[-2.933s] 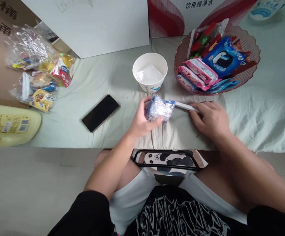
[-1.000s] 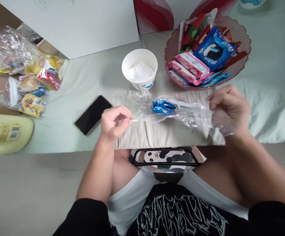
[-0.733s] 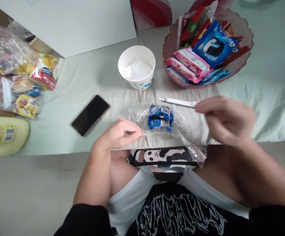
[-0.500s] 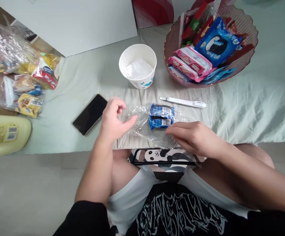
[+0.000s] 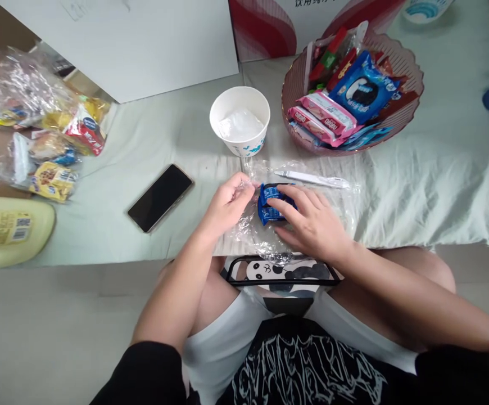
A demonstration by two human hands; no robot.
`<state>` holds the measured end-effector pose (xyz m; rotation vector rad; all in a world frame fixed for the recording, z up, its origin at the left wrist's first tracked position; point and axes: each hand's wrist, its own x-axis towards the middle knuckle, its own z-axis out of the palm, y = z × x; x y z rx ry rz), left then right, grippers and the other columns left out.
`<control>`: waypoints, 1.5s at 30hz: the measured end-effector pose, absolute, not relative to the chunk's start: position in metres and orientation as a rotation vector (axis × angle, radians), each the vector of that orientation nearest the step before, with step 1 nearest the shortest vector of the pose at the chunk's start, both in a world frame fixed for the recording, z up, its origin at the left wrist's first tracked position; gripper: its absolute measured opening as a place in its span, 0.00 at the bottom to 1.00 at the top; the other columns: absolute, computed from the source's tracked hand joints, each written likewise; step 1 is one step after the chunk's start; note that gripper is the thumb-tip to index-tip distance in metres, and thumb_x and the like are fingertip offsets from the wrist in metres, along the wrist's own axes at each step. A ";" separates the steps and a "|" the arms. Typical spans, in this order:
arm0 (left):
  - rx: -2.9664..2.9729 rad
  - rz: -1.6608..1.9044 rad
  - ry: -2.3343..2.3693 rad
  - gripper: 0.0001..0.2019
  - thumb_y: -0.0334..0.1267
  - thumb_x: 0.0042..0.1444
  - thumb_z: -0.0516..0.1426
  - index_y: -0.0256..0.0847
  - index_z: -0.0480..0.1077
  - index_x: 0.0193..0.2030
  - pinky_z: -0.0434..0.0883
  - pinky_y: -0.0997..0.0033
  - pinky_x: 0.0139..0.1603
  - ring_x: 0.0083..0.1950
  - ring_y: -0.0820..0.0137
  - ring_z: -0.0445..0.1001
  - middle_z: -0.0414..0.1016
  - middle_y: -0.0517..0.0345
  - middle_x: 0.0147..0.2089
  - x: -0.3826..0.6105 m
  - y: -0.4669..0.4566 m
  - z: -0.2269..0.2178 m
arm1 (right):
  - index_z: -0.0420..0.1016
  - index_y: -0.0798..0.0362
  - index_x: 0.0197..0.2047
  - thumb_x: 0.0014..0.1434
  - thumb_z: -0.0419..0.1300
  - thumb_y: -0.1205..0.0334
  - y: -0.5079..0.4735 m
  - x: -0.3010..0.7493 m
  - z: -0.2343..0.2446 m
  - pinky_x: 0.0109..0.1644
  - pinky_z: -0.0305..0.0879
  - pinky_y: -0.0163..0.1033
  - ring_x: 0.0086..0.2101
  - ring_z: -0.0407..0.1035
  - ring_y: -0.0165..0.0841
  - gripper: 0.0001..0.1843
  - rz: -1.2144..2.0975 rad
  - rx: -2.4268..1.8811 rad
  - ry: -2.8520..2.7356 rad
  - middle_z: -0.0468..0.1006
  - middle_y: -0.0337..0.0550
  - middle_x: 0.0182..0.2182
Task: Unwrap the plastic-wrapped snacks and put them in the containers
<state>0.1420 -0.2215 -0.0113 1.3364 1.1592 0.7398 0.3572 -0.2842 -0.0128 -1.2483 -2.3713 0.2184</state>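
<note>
Two blue snack packets (image 5: 265,212) lie side by side on a spread sheet of clear plastic wrap (image 5: 265,242). My left hand (image 5: 232,201) pinches the edge of this wrap, just left of the packets. Over the packets rests my right hand (image 5: 312,222), its fingers apart and the fingertips touching their tops; it covers their right part. A white utility knife (image 5: 312,179) lies behind the packets, with wrap around or over it. Farther back stands a white paper cup (image 5: 259,140) with crumpled clear plastic inside.
A phone (image 5: 160,198) lies to the left. At back right stands a pink ribbed bowl (image 5: 415,84) filled with wrapped snacks. White boxes (image 5: 164,45) line the back. Bagged snacks (image 5: 54,180) and a yellow bottle (image 5: 37,230) are far left. A panda-print object (image 5: 282,273) sits on my lap.
My left hand has moved right and closed on the wrap. The right hand has moved onto the packets with its fingers spread. The wrap now reaches farther back and right, to the knife.
</note>
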 end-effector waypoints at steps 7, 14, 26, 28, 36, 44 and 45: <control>1.327 0.773 1.073 0.13 0.52 0.65 0.59 0.44 0.69 0.39 0.68 0.74 0.21 0.21 0.79 0.67 0.84 0.55 0.47 0.139 -0.219 -0.012 | 0.67 0.53 0.68 0.61 0.59 0.63 -0.266 0.366 -0.022 0.64 0.73 0.59 0.61 0.72 0.50 0.32 0.548 -1.262 -2.258 0.75 0.57 0.63; 1.437 0.905 1.328 0.10 0.41 0.64 0.60 0.43 0.68 0.33 0.66 0.74 0.27 0.26 0.75 0.69 0.76 0.61 0.28 0.135 -0.211 -0.013 | 0.69 0.50 0.64 0.66 0.56 0.61 -0.263 0.380 -0.014 0.55 0.79 0.53 0.52 0.79 0.45 0.24 0.584 -1.340 -2.127 0.82 0.53 0.55; 1.491 0.920 1.289 0.08 0.36 0.65 0.58 0.43 0.68 0.33 0.71 0.71 0.35 0.33 0.72 0.76 0.75 0.61 0.29 0.131 -0.206 -0.016 | 0.66 0.53 0.67 0.58 0.58 0.63 -0.266 0.365 -0.015 0.57 0.74 0.60 0.55 0.74 0.53 0.33 0.461 -1.381 -2.294 0.77 0.58 0.59; 1.519 0.874 1.322 0.08 0.35 0.65 0.58 0.43 0.68 0.33 0.70 0.71 0.34 0.32 0.72 0.75 0.75 0.62 0.29 0.131 -0.208 -0.015 | 0.66 0.54 0.67 0.55 0.58 0.66 -0.273 0.354 -0.015 0.56 0.73 0.61 0.56 0.73 0.56 0.35 0.319 -1.489 -2.339 0.76 0.59 0.61; 1.555 0.891 1.349 0.08 0.37 0.66 0.57 0.43 0.68 0.34 0.67 0.71 0.33 0.30 0.73 0.72 0.74 0.61 0.30 0.124 -0.209 -0.018 | 0.67 0.49 0.59 0.58 0.60 0.58 -0.262 0.371 -0.016 0.53 0.74 0.54 0.51 0.76 0.48 0.25 0.644 -1.340 -2.222 0.79 0.54 0.53; 1.546 0.845 1.391 0.07 0.37 0.65 0.57 0.42 0.67 0.34 0.67 0.72 0.33 0.31 0.73 0.71 0.73 0.62 0.29 0.122 -0.206 -0.013 | 0.65 0.49 0.61 0.66 0.54 0.55 -0.258 0.395 -0.018 0.40 0.74 0.45 0.37 0.77 0.40 0.21 0.678 -1.395 -2.065 0.82 0.48 0.44; 1.544 0.829 1.409 0.07 0.37 0.65 0.57 0.42 0.67 0.34 0.67 0.72 0.34 0.31 0.73 0.71 0.73 0.62 0.29 0.124 -0.206 -0.012 | 0.65 0.49 0.62 0.66 0.54 0.56 -0.259 0.394 -0.019 0.40 0.74 0.45 0.37 0.78 0.40 0.22 0.604 -1.407 -2.075 0.83 0.48 0.44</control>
